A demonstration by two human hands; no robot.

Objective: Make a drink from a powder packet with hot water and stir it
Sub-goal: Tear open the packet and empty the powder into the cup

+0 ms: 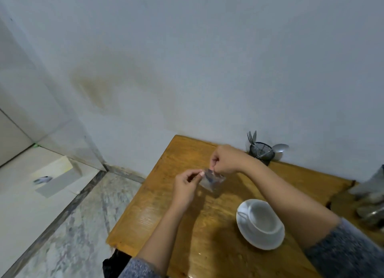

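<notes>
Though blurred — packet (both-hand pinched)

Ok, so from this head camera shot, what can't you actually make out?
- Packet print: blurred by motion, and both hands' fingertips cover its top edge, so torn or sealed is unclear.
- Cup contents: looks empty, but the white inside hides any powder.
- Objects at the right edge: blurred and cut off by the frame.
- Cutlery holder: partly behind the right hand.
</notes>
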